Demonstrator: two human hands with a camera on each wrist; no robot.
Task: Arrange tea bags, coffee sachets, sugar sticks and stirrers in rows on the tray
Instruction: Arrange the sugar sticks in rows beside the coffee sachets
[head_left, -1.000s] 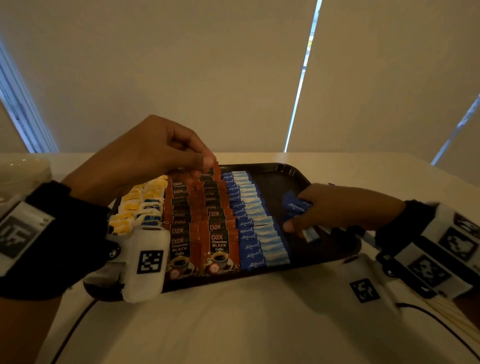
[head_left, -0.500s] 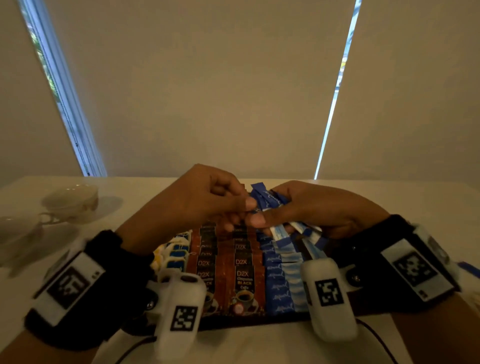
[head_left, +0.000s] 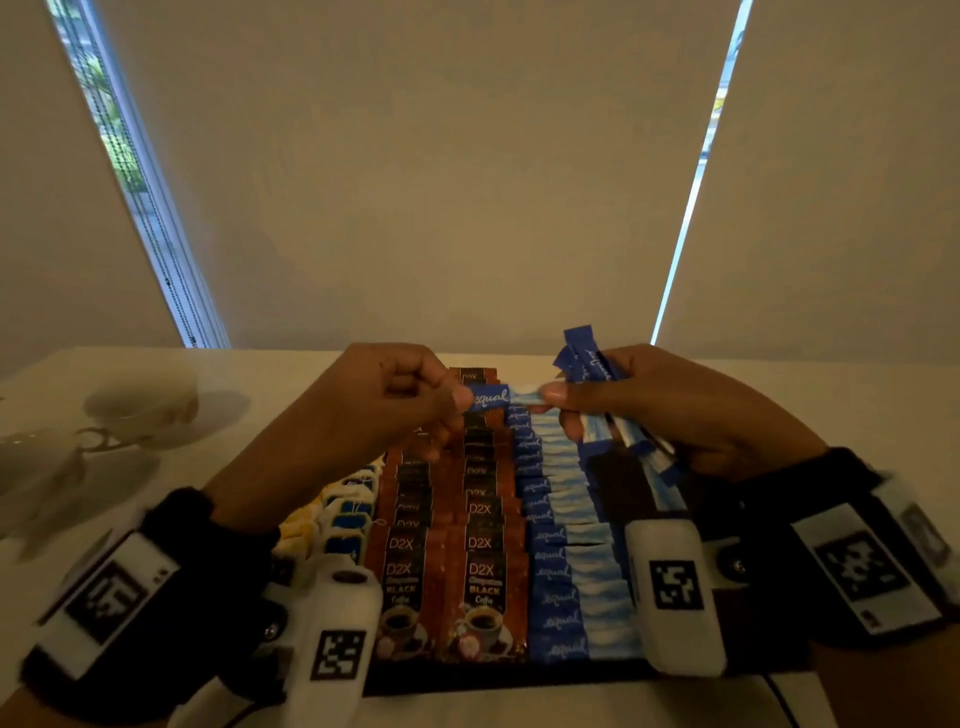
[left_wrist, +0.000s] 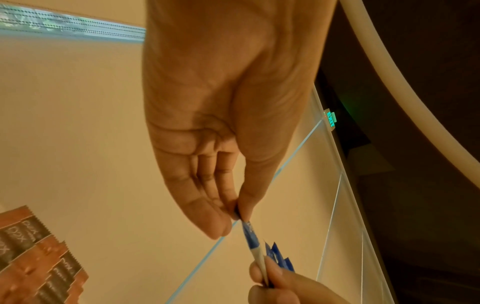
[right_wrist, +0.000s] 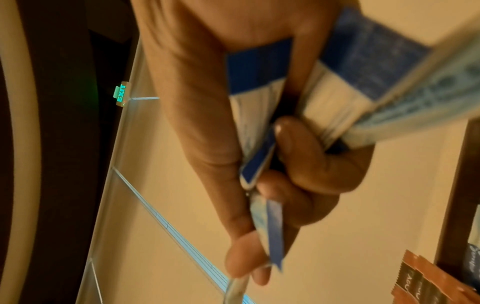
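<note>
A dark tray (head_left: 519, 682) holds a row of tea bags (head_left: 348, 512) at the left, two rows of brown coffee sachets (head_left: 483, 545) and a row of blue sugar sticks (head_left: 566, 571). Above the tray's far end, my left hand (head_left: 460, 400) pinches the blue end of one sugar stick (head_left: 491, 397). My right hand (head_left: 553, 392) pinches that stick's pale end and also grips a bundle of sugar sticks (head_left: 589, 361). The left wrist view shows the pinch (left_wrist: 240, 216) on the stick (left_wrist: 253, 242). The right wrist view shows the bundle (right_wrist: 350, 82) in my curled fingers (right_wrist: 311, 164).
Pale cups on saucers (head_left: 140, 410) stand on the white table at the far left. A bare dark patch of tray (head_left: 618, 483) lies right of the sugar row, under my right hand. Closed blinds fill the background.
My left hand left the coffee row and my right hand rose from the tray's right side. They met above the far end, and one stick now spans between them.
</note>
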